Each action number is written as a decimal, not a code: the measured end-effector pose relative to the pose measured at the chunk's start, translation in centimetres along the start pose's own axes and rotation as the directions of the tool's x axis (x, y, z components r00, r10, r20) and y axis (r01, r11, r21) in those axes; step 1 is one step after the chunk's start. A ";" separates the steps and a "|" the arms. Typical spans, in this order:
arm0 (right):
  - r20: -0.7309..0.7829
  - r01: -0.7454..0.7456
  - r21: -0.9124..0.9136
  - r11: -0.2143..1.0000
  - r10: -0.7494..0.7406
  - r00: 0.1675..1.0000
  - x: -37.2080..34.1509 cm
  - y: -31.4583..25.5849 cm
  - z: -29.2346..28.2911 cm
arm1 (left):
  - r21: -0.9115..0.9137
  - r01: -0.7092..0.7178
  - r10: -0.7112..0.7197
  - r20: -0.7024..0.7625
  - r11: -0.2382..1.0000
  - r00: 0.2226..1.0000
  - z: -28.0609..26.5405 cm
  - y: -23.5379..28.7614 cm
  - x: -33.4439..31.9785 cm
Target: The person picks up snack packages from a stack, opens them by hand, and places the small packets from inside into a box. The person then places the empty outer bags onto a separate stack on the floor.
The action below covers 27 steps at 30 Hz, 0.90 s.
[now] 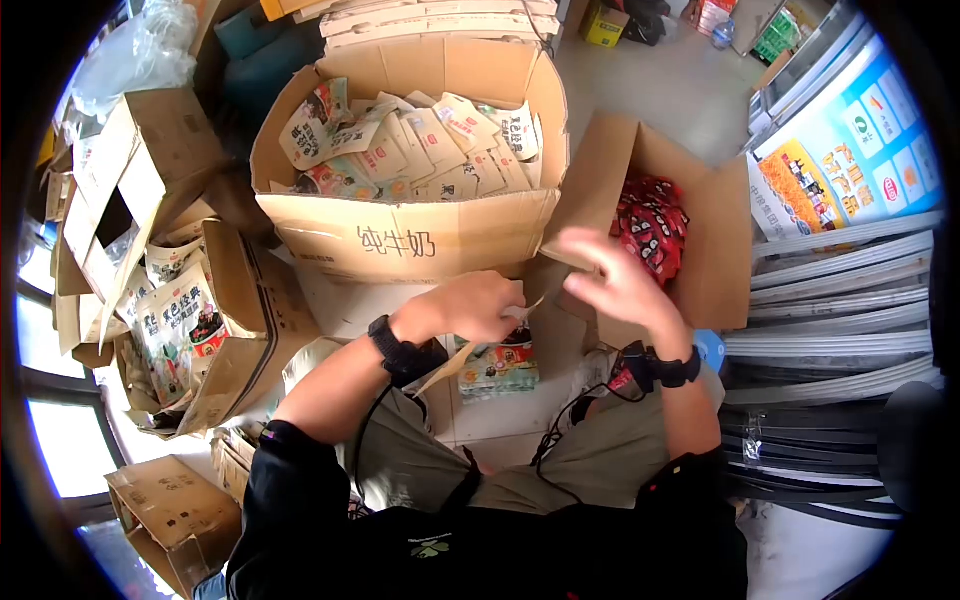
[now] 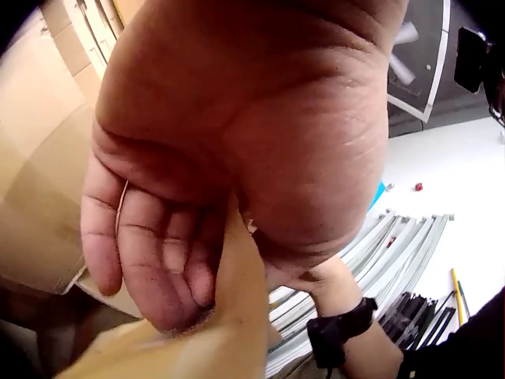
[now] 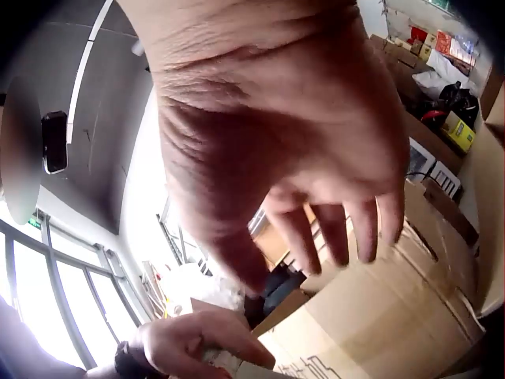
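Observation:
My left hand (image 1: 468,305) pinches a tan, paper-like pouch (image 1: 447,368), seen nearly edge-on above the floor. In the left wrist view the fingers curl against this pouch (image 2: 237,308), its near end blurred. My right hand (image 1: 622,283) is raised to the right of it, fingers extended and slightly spread, holding nothing. The right wrist view shows its palm and bent-forward fingers with no item between them. Below the left hand, a stack of printed food pouches (image 1: 500,372) lies on the floor between the person's legs. Small red packets (image 1: 652,228) fill part of a carton beyond the right hand.
A large carton (image 1: 400,242) full of pouches stands in front. The open carton (image 1: 722,240) of red packets is at right. More cartons, one with pouches (image 1: 180,325), crowd the left. White and black strips (image 1: 835,310) are stacked at far right.

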State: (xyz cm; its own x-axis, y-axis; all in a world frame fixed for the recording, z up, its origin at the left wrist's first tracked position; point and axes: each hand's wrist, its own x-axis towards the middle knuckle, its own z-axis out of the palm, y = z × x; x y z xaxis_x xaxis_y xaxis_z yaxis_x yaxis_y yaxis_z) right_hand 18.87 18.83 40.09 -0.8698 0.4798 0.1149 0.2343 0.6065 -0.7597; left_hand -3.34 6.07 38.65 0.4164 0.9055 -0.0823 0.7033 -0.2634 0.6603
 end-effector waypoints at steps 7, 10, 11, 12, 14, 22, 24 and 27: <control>0.240 0.005 -0.052 0.999 0.007 0.971 0.4 1.0 6.1 | -0.007 0.035 -0.036 -0.080 0.999 0.996 -1.0 -0.2 -0.1; 0.140 -0.176 0.152 0.973 0.155 0.978 0.5 -0.6 3.7 | -0.063 0.232 -0.241 -0.242 0.971 0.940 -2.2 -0.7 -0.4; 0.108 -0.204 0.113 0.972 0.192 0.975 0.4 -0.5 2.8 | -0.091 0.274 -0.289 -0.277 0.957 0.916 -3.0 -0.8 -0.7; 0.072 -0.232 0.073 0.970 0.227 0.971 0.2 -0.1 1.8 | -0.092 0.275 -0.290 -0.278 0.957 0.916 -3.7 -1.1 -1.1; -0.202 -0.069 0.212 0.975 0.113 0.973 -0.3 5.5 2.2 | -0.117 0.239 -0.266 -0.455 0.964 0.850 -4.8 -1.7 -1.7; -0.364 0.115 0.758 0.642 0.272 0.891 0.1 1.1 0.5 | -0.626 -0.077 -0.349 -0.527 0.776 0.775 -4.5 -2.4 -0.8; -0.346 0.122 0.778 0.616 0.258 0.902 0.2 1.4 0.4 | -0.607 -0.174 -0.302 -0.599 0.776 0.742 -4.4 -1.9 -0.6; -0.171 -0.076 0.540 0.838 0.198 0.965 -0.1 0.3 -1.9 | 0.149 -0.246 0.271 -0.753 0.958 0.599 -5.4 -1.0 -0.9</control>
State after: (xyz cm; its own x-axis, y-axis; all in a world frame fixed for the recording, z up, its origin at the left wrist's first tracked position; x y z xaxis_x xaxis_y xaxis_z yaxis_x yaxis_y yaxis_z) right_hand 19.84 20.21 41.07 -0.7193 0.6912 0.0700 0.0284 0.1300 -0.9911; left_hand -7.50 7.26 42.08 0.0057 0.7221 0.6918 0.6569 -0.5243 0.5418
